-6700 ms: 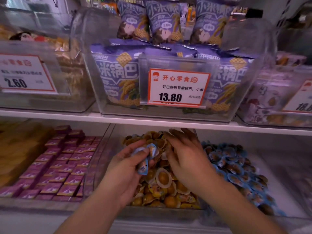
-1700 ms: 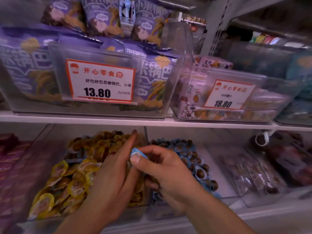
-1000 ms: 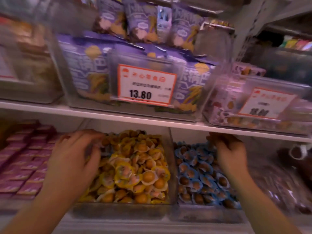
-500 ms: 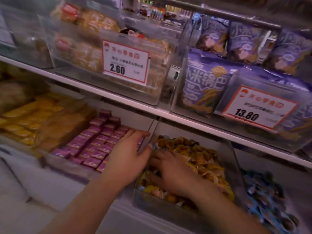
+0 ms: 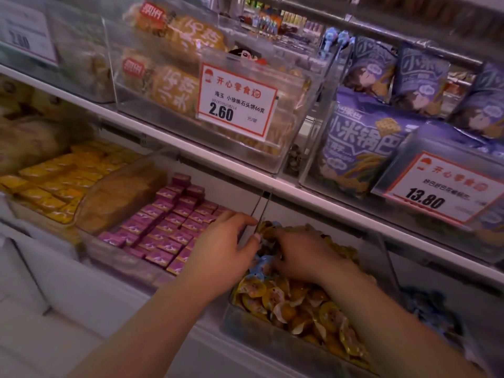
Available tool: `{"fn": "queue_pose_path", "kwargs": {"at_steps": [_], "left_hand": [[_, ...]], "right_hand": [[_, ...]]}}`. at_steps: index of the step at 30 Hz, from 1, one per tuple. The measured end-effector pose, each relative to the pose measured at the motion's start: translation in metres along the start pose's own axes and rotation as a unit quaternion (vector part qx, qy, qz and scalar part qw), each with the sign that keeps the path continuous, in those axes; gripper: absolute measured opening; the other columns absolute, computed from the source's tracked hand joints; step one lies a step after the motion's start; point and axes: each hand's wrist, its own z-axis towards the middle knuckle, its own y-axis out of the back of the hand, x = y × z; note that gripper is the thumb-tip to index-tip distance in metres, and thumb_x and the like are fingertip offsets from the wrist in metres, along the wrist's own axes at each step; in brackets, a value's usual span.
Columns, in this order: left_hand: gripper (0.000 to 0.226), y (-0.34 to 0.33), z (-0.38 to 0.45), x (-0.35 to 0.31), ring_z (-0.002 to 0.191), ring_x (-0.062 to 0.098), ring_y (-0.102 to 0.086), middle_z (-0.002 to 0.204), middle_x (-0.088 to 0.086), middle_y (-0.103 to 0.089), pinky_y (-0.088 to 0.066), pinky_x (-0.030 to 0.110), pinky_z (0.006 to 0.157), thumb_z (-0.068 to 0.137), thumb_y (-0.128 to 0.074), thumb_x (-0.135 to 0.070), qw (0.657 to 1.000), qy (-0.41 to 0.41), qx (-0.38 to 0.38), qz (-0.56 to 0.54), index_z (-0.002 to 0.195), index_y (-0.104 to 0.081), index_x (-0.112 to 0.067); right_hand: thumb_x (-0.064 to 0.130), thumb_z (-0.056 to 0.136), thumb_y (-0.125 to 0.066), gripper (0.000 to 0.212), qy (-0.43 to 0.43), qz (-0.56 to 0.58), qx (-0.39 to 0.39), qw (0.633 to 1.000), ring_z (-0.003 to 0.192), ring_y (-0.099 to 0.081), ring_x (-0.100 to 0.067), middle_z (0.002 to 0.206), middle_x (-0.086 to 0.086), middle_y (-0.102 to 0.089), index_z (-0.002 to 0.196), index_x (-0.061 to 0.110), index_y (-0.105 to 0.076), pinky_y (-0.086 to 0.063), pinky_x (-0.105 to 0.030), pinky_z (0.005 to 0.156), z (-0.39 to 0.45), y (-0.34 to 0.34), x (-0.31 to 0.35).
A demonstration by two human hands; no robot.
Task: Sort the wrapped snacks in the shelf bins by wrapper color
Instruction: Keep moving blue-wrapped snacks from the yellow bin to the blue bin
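Observation:
The clear middle bin (image 5: 272, 342) on the lower shelf is full of yellow-wrapped snacks (image 5: 297, 309). Both hands are at its far left corner. My left hand (image 5: 223, 252) curls over the bin's left wall, with blue-wrapped snacks (image 5: 262, 265) showing under its palm and thumb. My right hand (image 5: 297, 255) lies on the yellow pile, fingers bent towards the left thumb; its fingertips are hidden, so I cannot tell whether they pinch anything. A bin of blue-wrapped snacks (image 5: 428, 309) is partly visible at the right.
Purple boxes (image 5: 169, 230) fill the bin to the left, and yellow boxes (image 5: 62, 181) lie further left. The upper shelf (image 5: 272, 184) overhangs the bins closely, carrying clear bins of orange packs (image 5: 174, 85) and purple bags (image 5: 360, 143) with price tags.
My view has swung left. After the right hand reached over the blue bin a second ago, both hands came together at the left corner of the yellow bin, where blue wrappers now show under the left hand.

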Motion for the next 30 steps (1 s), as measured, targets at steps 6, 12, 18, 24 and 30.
{"fn": "queue_pose_path", "kwargs": {"at_steps": [6, 12, 18, 24, 30], "left_hand": [[0.028, 0.0, 0.001, 0.0, 0.103, 0.011, -0.058, 0.116, -0.011, -0.056, -0.045, 0.025, 0.081, 0.09, -0.061, -0.036, 1.0, 0.005, 0.008, 0.005, 0.118, -0.064, -0.03], [0.029, -0.001, 0.001, 0.0, 0.105, 0.011, -0.058, 0.117, -0.01, -0.055, -0.046, 0.025, 0.085, 0.09, -0.061, -0.036, 1.0, 0.008, 0.014, 0.0, 0.118, -0.064, -0.029], [0.027, 0.0, 0.001, 0.0, 0.102, 0.008, -0.058, 0.111, -0.014, -0.055, -0.043, 0.023, 0.081, 0.089, -0.063, -0.035, 1.0, 0.008, 0.007, -0.004, 0.116, -0.065, -0.029], [0.023, 0.003, -0.001, -0.012, 0.103, 0.017, -0.06, 0.114, -0.006, -0.059, -0.05, 0.039, 0.089, 0.09, -0.059, -0.024, 0.997, -0.06, -0.051, 0.005, 0.111, -0.067, -0.021], [0.027, -0.03, -0.02, -0.059, 0.107, 0.005, -0.055, 0.12, -0.016, -0.051, -0.049, 0.029, 0.088, 0.094, -0.053, -0.036, 0.983, -0.164, -0.057, -0.06, 0.121, -0.055, -0.032]], "right_hand": [[0.066, 0.073, -0.063, 0.078, 0.02, 0.053, 0.074, 0.996, 0.123, -0.048, -0.023, 0.137, -0.001, -0.046, 0.141, 0.036, -0.038, -0.046, -0.034, 0.096, 0.017, -0.015, 0.023], [0.06, 0.085, -0.059, 0.056, -0.001, 0.051, 0.047, 0.998, 0.101, -0.064, -0.023, 0.118, -0.003, -0.066, 0.13, 0.029, -0.05, -0.047, -0.03, 0.071, 0.016, -0.024, 0.031], [0.049, 0.08, -0.071, 0.041, -0.023, 0.087, 0.006, 0.996, 0.097, -0.065, -0.022, 0.109, -0.003, -0.069, 0.113, 0.025, -0.062, -0.054, -0.033, 0.078, 0.017, -0.019, 0.033], [0.047, 0.079, -0.075, 0.032, -0.033, 0.26, -0.093, 0.961, 0.094, -0.064, -0.009, 0.102, 0.009, -0.069, 0.104, 0.029, -0.07, -0.051, -0.029, 0.082, -0.003, 0.01, -0.007], [0.06, 0.064, -0.082, 0.059, -0.145, 0.625, -0.228, 0.733, 0.094, -0.071, -0.019, 0.097, -0.007, -0.076, 0.098, 0.013, -0.075, -0.054, -0.043, 0.091, -0.071, 0.026, -0.019]]}}
